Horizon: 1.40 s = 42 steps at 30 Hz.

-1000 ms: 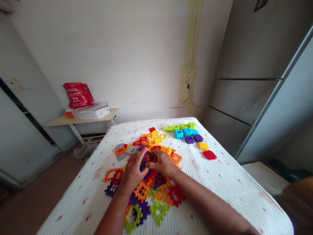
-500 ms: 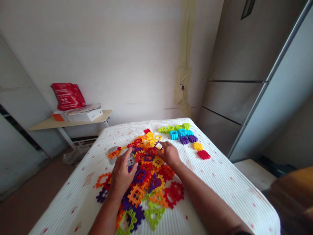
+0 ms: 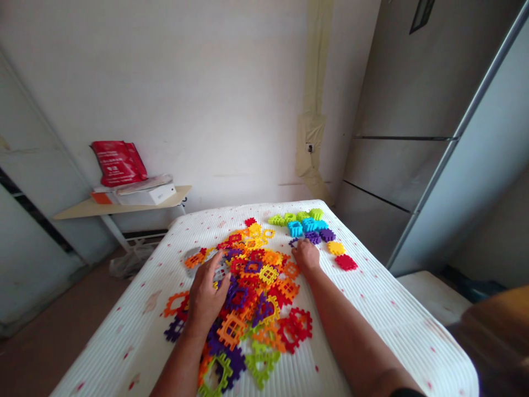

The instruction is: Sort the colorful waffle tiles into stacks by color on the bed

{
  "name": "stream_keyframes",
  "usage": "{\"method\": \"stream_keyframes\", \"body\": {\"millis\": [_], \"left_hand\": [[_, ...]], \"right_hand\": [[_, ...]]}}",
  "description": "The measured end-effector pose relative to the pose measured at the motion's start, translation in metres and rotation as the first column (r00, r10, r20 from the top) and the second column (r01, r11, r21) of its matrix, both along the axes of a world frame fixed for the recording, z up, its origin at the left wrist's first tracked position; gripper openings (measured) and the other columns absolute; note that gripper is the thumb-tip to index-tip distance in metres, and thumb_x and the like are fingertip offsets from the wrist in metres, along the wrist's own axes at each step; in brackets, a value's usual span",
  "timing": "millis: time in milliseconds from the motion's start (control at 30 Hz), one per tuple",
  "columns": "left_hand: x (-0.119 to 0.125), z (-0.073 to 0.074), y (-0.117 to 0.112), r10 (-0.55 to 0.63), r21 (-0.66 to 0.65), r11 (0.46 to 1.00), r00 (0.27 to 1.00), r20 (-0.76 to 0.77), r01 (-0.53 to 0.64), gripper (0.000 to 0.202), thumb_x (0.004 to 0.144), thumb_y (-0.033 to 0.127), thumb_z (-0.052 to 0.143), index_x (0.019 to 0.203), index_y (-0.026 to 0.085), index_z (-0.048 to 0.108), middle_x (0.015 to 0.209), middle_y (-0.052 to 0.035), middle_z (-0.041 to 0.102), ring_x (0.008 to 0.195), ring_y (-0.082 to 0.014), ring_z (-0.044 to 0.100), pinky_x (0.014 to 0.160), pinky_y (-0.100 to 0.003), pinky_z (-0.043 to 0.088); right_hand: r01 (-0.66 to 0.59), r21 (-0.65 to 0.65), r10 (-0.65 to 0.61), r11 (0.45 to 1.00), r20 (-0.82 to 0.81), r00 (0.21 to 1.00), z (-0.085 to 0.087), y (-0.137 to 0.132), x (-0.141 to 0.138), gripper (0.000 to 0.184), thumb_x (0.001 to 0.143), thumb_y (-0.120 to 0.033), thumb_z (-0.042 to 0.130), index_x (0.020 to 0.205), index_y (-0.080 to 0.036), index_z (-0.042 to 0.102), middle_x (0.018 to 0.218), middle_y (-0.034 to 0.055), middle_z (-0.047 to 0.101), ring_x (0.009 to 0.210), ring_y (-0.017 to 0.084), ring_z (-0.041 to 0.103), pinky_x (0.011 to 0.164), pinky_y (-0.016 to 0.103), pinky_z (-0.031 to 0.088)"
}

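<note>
A loose heap of plastic interlocking tiles (image 3: 231, 330) in red, orange, yellow, purple, green and grey covers the middle of the table. My left hand (image 3: 206, 289) rests over the heap's left side, thumb and fingers apart, holding nothing. To the right of the heap, my right hand (image 3: 306, 255) grips a purple interlocking tile (image 3: 293, 242), partly hidden by the fingers. Just beyond it stand sorted stacks: purple tiles (image 3: 327, 234), blue tiles (image 3: 295, 229) and green tiles (image 3: 316, 214). A yellow tile (image 3: 336, 248) and a red tile (image 3: 346, 262) lie nearer on the right.
The table has a white ribbed cover (image 3: 392, 331) with red spots. Behind on the left, a small side table (image 3: 74, 209) bears a white box (image 3: 151, 196) and a red bag (image 3: 118, 162). A grey refrigerator (image 3: 397, 165) stands at the right, by the wall.
My right hand has moved right from the heap's far edge towards the purple stacks, carrying a purple tile. My left hand stays almost where it was.
</note>
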State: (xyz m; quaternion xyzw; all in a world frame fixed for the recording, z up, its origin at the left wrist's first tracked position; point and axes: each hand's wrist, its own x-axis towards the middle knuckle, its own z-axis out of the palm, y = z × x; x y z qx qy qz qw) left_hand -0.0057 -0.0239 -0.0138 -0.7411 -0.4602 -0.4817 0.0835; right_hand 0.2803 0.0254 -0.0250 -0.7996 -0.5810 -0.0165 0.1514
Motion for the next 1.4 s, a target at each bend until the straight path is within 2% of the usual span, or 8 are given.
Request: {"method": "stream_keyframes", "body": {"millis": [167, 333, 500, 700, 800, 933, 1100, 1400], "left_hand": [[0.000, 0.001, 0.001, -0.068, -0.003, 0.998, 0.995, -0.073, 0.068, 0.035, 0.084, 0.022, 0.051, 0.118, 0.022, 0.056, 0.108, -0.0071, 0.064, 0.100, -0.0211, 0.058, 0.090, -0.038, 0.048], [0.003, 0.002, 0.000, -0.181, -0.131, 0.979, 0.960, -0.213, 0.156, 0.029, 0.085, 0.020, 0.046, 0.108, 0.024, 0.064, 0.104, -0.0049, 0.065, 0.099, -0.0193, 0.056, 0.089, -0.037, 0.047], [0.013, -0.006, -0.002, -0.146, -0.238, 0.969, 0.918, -0.370, 0.058, 0.038, 0.086, 0.026, 0.047, 0.122, 0.032, 0.057, 0.125, -0.0048, 0.057, 0.115, -0.0233, 0.048, 0.095, -0.044, 0.040], [0.019, -0.011, -0.004, -0.164, -0.282, 0.959, 0.865, -0.474, 0.027, 0.038, 0.086, 0.030, 0.047, 0.122, 0.040, 0.055, 0.133, -0.0016, 0.053, 0.124, -0.0256, 0.041, 0.100, -0.050, 0.030], [0.019, -0.012, -0.003, -0.162, -0.297, 0.955, 0.863, -0.479, 0.015, 0.036, 0.087, 0.030, 0.046, 0.120, 0.039, 0.057, 0.129, -0.0017, 0.057, 0.122, -0.0250, 0.044, 0.100, -0.051, 0.029], [0.020, -0.015, -0.002, -0.143, -0.272, 0.962, 0.882, -0.448, 0.018, 0.036, 0.086, 0.029, 0.047, 0.121, 0.033, 0.057, 0.121, -0.0025, 0.061, 0.114, -0.0214, 0.050, 0.100, -0.044, 0.031], [0.021, -0.016, 0.001, -0.103, -0.255, 0.967, 0.899, -0.425, -0.010, 0.035, 0.087, 0.029, 0.045, 0.118, 0.025, 0.058, 0.114, -0.0061, 0.063, 0.105, -0.0231, 0.053, 0.094, -0.044, 0.036], [0.018, -0.012, 0.005, -0.098, -0.235, 0.972, 0.941, -0.324, 0.021, 0.016, 0.079, 0.016, 0.052, 0.085, 0.022, 0.065, 0.084, -0.0048, 0.063, 0.084, -0.0206, 0.057, 0.076, -0.037, 0.045]], "right_hand": [[-0.021, 0.018, 0.021, 1.000, 0.011, 1.000, -0.002, 0.001, 0.002, 0.025, 0.086, -0.023, 0.044, 0.098, -0.017, 0.066, 0.106, 0.0123, 0.061, 0.089, 0.018, 0.062, 0.066, 0.026, 0.043], [-0.017, 0.035, 0.016, 0.999, 0.029, 0.999, -0.007, 0.004, 0.004, 0.025, 0.089, -0.025, 0.042, 0.099, -0.017, 0.064, 0.105, 0.0105, 0.060, 0.087, 0.017, 0.061, 0.063, 0.025, 0.041], [-0.029, 0.064, 0.026, 0.998, 0.046, 0.999, -0.008, 0.004, 0.003, 0.024, 0.089, -0.028, 0.042, 0.097, -0.018, 0.062, 0.104, 0.0089, 0.058, 0.085, 0.017, 0.060, 0.059, 0.026, 0.037], [-0.172, 0.152, 0.163, 0.973, 0.068, 0.984, -0.003, 0.001, -0.007, 0.024, 0.091, -0.030, 0.040, 0.095, -0.020, 0.062, 0.103, 0.0060, 0.059, 0.084, 0.014, 0.058, 0.060, 0.024, 0.035], [-0.205, 0.168, 0.198, 0.964, 0.055, 0.979, -0.003, 0.000, -0.009, 0.027, 0.093, -0.031, 0.038, 0.093, -0.020, 0.062, 0.101, 0.0057, 0.060, 0.082, 0.013, 0.058, 0.060, 0.024, 0.034], [-0.205, 0.193, 0.201, 0.959, 0.044, 0.979, -0.004, 0.001, -0.009, 0.029, 0.094, -0.031, 0.036, 0.092, -0.020, 0.063, 0.101, 0.0058, 0.061, 0.081, 0.013, 0.058, 0.060, 0.023, 0.033], [-0.240, 0.236, 0.233, 0.942, 0.058, 0.971, -0.006, 0.002, -0.011, 0.029, 0.094, -0.030, 0.036, 0.090, -0.020, 0.063, 0.099, 0.0049, 0.062, 0.081, 0.012, 0.058, 0.060, 0.023, 0.031], [-0.263, 0.267, 0.263, 0.927, 0.039, 0.964, -0.007, 0.001, -0.013, 0.027, 0.093, -0.027, 0.038, 0.089, -0.019, 0.064, 0.098, 0.0057, 0.063, 0.083, 0.012, 0.057, 0.062, 0.023, 0.033]]}}
